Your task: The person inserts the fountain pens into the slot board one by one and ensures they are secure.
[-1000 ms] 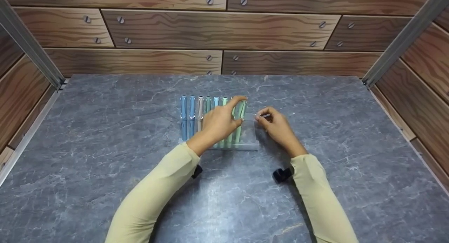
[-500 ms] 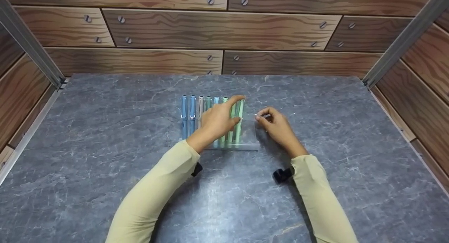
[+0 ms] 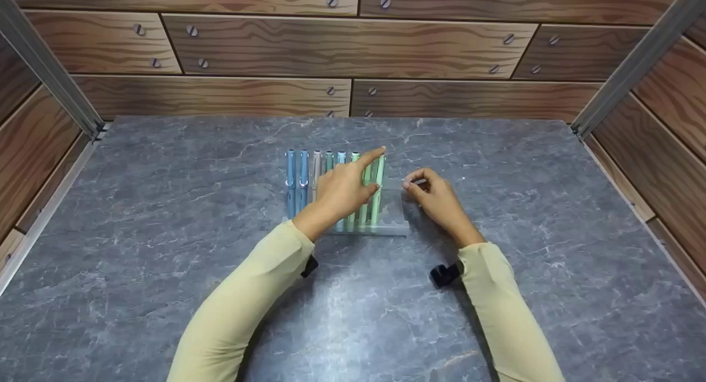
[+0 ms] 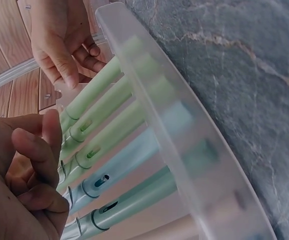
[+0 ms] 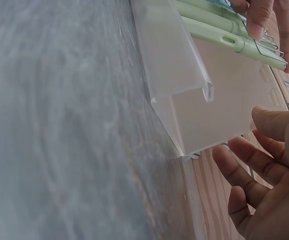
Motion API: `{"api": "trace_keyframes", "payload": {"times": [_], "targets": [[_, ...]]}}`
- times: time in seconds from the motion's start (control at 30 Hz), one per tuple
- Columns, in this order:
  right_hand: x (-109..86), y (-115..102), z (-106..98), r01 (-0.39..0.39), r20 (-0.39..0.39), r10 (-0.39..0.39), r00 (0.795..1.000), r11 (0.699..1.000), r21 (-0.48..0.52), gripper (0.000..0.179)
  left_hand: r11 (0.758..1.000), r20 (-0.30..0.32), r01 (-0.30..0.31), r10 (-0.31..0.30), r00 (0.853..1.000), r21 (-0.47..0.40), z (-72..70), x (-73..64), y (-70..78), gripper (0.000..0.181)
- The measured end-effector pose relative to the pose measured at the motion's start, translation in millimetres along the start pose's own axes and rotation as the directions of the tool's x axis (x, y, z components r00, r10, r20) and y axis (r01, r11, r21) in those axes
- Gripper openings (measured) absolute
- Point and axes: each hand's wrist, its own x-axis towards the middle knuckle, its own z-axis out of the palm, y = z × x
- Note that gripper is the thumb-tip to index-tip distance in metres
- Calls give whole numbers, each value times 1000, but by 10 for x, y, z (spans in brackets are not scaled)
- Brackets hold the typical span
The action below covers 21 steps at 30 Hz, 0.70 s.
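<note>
A frosted clear pen stand [image 5: 219, 100] holds a row of pens on the grey marbled table. At the row's right end leans a light green pen [image 3: 378, 203]. My left hand [image 3: 343, 189] reaches over the row and holds this pen, its index finger at the cap end and its thumb by the clip. Across the stand's right edge, my right hand [image 3: 438, 200] pinches the back panel, thumb in front and fingers behind. In the left wrist view, a light blue pen [image 4: 139, 155] and a teal pen [image 4: 139, 195] sit beside the green ones. My left hand hides part of the row.
Two blue pens [image 3: 290, 172] and a grey pen [image 3: 316, 164] fill the row's left side. Wood-patterned panels [image 3: 353, 46] close off the back and sides, with metal posts [image 3: 623, 68] at the corners. Each wrist wears a black camera [image 3: 444, 274].
The rightmost green pen has shifted slightly left at its top and stands straighter in line with the others. My left index finger and thumb moved with it. The right hand stays in place.
</note>
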Motion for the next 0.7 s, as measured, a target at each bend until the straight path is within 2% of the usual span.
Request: {"api": "trace_keyframes", "payload": {"times": [0.13, 0.4, 0.7], "targets": [[19, 39, 49, -13, -54, 12, 998, 1000, -21, 18, 999, -31, -30, 31, 999, 17, -18, -40, 30, 70], [23, 96, -3, -5, -8, 5, 1000, 1000, -15, 29, 997, -37, -78, 79, 996, 29, -29, -87, 18, 65], [6, 167, -70, 36, -24, -37, 999, 999, -31, 30, 997, -24, -77, 77, 997, 9, -44, -144, -36, 58]]}}
